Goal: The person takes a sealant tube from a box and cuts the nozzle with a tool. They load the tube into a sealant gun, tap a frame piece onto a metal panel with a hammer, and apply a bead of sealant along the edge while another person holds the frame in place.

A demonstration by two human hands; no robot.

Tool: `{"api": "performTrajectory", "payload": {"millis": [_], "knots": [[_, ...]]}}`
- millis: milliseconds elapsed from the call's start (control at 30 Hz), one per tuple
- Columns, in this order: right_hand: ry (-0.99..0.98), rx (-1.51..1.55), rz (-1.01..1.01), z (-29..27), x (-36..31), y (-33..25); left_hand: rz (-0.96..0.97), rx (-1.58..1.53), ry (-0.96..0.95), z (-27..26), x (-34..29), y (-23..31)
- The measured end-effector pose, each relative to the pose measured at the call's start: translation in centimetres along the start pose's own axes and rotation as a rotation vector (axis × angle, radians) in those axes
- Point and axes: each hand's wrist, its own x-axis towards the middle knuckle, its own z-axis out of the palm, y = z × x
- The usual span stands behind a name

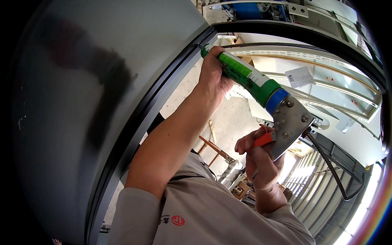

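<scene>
A caulking gun (pixel 293 118) with a green sealant tube (pixel 261 87) lies slantwise across the view, its nozzle (pixel 199 46) up at the left. My left hand (pixel 213 73) is wrapped around the front of the tube, just behind the nozzle. At the rear, my right hand (pixel 263 159) grips the gun by its handle, beside the orange trigger (pixel 264 139). The nozzle tip is at a dark grey frame (pixel 157 94), close to its upper corner; whether it touches I cannot tell. A bent plunger rod (pixel 332 171) sticks out behind the gun.
A glossy grey panel (pixel 110 49) fills the left side, bordered by the frame. Another dark bar (pixel 281 29) runs across the top. Beyond it lie long pale frame profiles (pixel 343 86), a paper sheet (pixel 300 76) and blue equipment (pixel 249 11). Slatted metal sheeting (pixel 310 175) stands at lower right.
</scene>
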Motion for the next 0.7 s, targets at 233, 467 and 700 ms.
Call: {"api": "performTrajectory", "payload": {"millis": [233,467,700], "knots": [[-0.066,-0.058,-0.016,-0.7,-0.2,0.2,0.005,0.010,0.029,0.0,0.1,-0.1],[0.036,-0.017,0.022,-0.4,0.1,0.2,-0.007,0.004,0.070,-0.3,0.6,-0.3],[0.048,0.059,0.058,-0.7,1.3,0.0,0.033,0.027,0.092,-0.1,1.5,0.0]]}}
